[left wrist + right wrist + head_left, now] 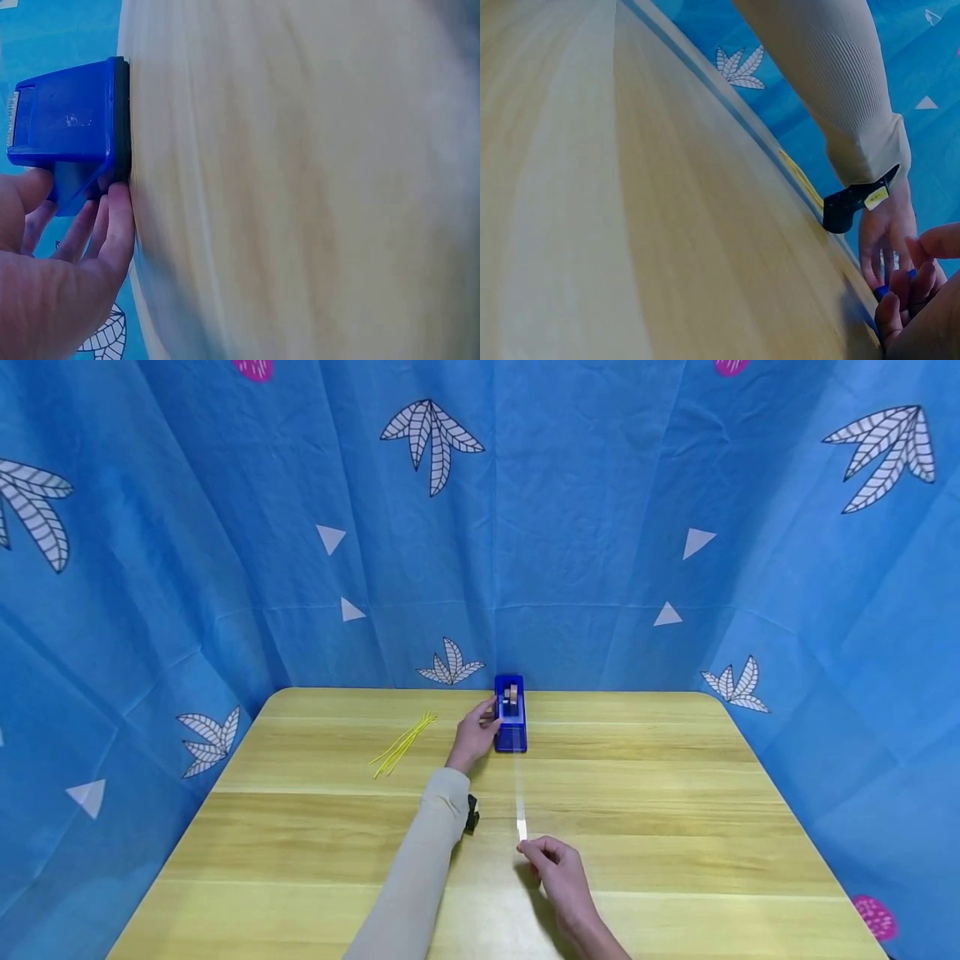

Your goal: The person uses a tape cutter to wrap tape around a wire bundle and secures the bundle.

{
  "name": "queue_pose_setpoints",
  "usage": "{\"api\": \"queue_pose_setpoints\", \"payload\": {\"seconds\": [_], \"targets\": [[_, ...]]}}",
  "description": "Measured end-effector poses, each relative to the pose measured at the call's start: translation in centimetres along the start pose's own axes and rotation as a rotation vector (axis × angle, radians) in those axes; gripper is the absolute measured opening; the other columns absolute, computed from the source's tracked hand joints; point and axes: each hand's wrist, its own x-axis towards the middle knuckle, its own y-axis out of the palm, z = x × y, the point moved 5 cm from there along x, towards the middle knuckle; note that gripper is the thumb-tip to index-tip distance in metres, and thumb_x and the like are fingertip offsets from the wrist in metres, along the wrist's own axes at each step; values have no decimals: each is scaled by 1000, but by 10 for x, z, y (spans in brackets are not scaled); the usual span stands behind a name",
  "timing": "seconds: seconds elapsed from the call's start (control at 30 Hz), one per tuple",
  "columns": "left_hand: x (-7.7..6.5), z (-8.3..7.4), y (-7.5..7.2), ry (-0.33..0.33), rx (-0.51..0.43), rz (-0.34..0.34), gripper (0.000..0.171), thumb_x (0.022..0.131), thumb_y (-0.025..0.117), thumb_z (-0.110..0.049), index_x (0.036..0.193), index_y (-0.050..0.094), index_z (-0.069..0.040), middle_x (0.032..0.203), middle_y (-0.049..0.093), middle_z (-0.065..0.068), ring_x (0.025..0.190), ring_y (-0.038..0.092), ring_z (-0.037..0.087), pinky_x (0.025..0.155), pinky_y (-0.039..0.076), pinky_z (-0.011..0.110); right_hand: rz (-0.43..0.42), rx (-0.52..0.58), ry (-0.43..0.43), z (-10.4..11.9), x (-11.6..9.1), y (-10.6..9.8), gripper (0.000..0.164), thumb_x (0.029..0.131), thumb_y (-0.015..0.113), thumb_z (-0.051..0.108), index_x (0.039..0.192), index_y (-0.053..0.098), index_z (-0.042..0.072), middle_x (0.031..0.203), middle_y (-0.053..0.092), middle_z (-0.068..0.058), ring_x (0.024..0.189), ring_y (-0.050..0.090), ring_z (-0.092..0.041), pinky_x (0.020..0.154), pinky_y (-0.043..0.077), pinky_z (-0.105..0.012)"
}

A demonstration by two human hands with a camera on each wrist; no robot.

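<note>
While pinching tape (520, 802) with right hand (558, 870), holding dispenser (75, 116) with left hand (473, 737): could stick to bench (675, 793) if slackened.

The pale wood-grain worktop (675, 810) offers passage on its right. A clear strip of tape (519, 793), stretched from the blue plastic dispenser (71, 116) to the right grip (558, 877), bars the middle; the beige-sleeved left arm (412, 864) blocks beside it. A blue patterned curtain (585, 543) closes the far edge.
</note>
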Motion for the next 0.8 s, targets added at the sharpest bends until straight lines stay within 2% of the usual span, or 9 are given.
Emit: {"api": "queue_pose_setpoints", "payload": {"seconds": [0.5, 0.8], "targets": [[8, 8, -6, 30, -18, 23, 52, 105, 63, -21, 155, 49, -24, 141, 61, 19, 127, 62, 36, 107, 52, 48, 6, 5, -3, 0, 3, 1, 22, 96, 71, 13, 93, 68, -9, 75, 55, 2, 69, 51, -10, 62, 44, -20], [2, 3, -23, 67, -20, 27, 54, 105, 61, -20, 157, 45, -17, 143, 60, 17, 130, 60, 36, 105, 54, 46, 7, -7, -13, 2, 4, -1, 22, 96, 71, 14, 93, 70, -8, 73, 55, 2, 68, 51, -10, 61, 44, -20]]}}
